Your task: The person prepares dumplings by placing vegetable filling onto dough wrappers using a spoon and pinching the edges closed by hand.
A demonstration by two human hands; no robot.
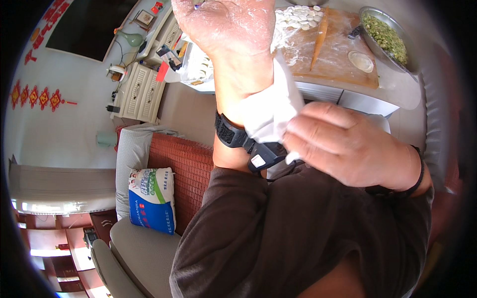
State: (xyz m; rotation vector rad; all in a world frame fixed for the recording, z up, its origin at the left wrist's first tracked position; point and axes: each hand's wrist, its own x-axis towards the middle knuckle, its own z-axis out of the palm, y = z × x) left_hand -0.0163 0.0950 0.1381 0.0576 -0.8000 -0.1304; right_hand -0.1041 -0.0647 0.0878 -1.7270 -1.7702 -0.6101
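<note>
Metal bowl holding chopped green filling; right hand, grip pinching white tissue; left hand, grip released.

White wall, red knot ornaments, dark screen; pale drawer cabinet; grey sofa, red cover.

Floured board on pale table
</note>
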